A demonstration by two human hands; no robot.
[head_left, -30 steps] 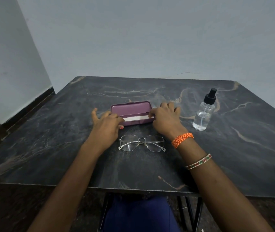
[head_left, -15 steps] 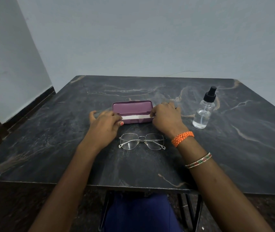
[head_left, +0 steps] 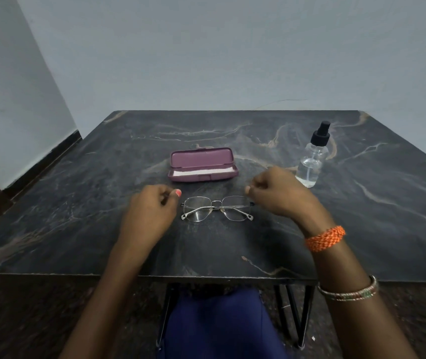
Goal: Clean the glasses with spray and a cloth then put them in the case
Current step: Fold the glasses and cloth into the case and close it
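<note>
Thin metal-framed glasses point(head_left: 216, 202) lie folded on the dark marble table point(head_left: 77, 203), lenses facing me. Behind them a purple case point(head_left: 201, 158) stands open with a white cloth point(head_left: 201, 172) lying in its lower half. A clear spray bottle point(head_left: 311, 161) with a black nozzle stands upright at the right. My left hand point(head_left: 149, 211) hovers just left of the glasses, fingers loosely curled and holding nothing. My right hand point(head_left: 279, 193) hovers just above the frame's right corner, also loosely curled and holding nothing.
The table's front edge point(head_left: 206, 277) runs close to my lap, with black metal legs point(head_left: 302, 314) under it. Pale walls rise behind the table and at the left. The spray bottle stands close to my right hand.
Both hands have let go of the case and drawn back toward me, to either side of the glasses. The case now stands fully open with the cloth showing.
</note>
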